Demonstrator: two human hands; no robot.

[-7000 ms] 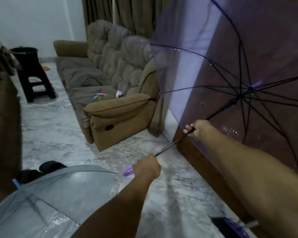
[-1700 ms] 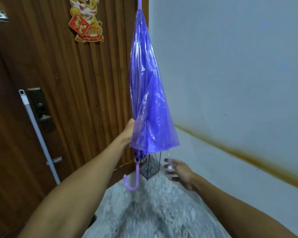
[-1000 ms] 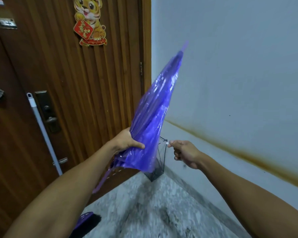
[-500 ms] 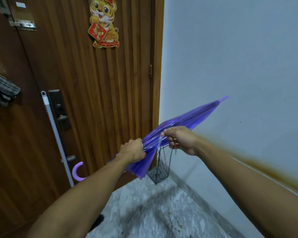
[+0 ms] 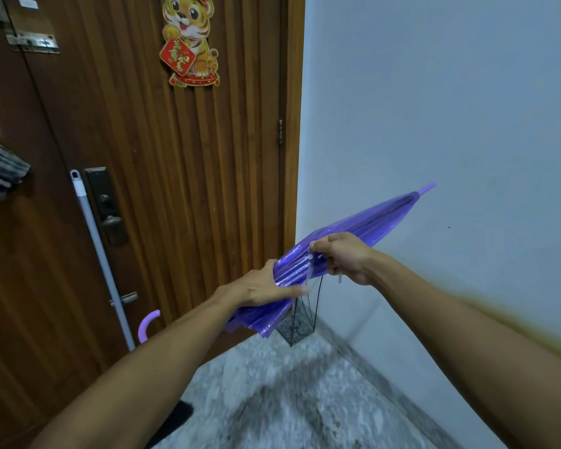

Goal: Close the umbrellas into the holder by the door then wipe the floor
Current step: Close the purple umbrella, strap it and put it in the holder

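Purple plastic, thin and likely slick, makes the folded umbrella (image 5: 353,234) light but floppy above the wire holder (image 5: 300,322), so the left hand (image 5: 259,288) grips its bunched canopy while the right hand (image 5: 344,257) pinches the strap (stiffest along the shaft).

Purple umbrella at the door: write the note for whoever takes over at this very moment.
Left hand grips the folded canopy of the translucent purple plastic umbrella near its open end.
Right hand holds the canopy further up and pinches the clear closing strap.
Umbrella is held nearly level, tip toward the white wall, above the black wire holder in the corner by the wooden door.
Done: umbrella folded.
Left: fasten strap, put it in the holder, wipe the marble floor.
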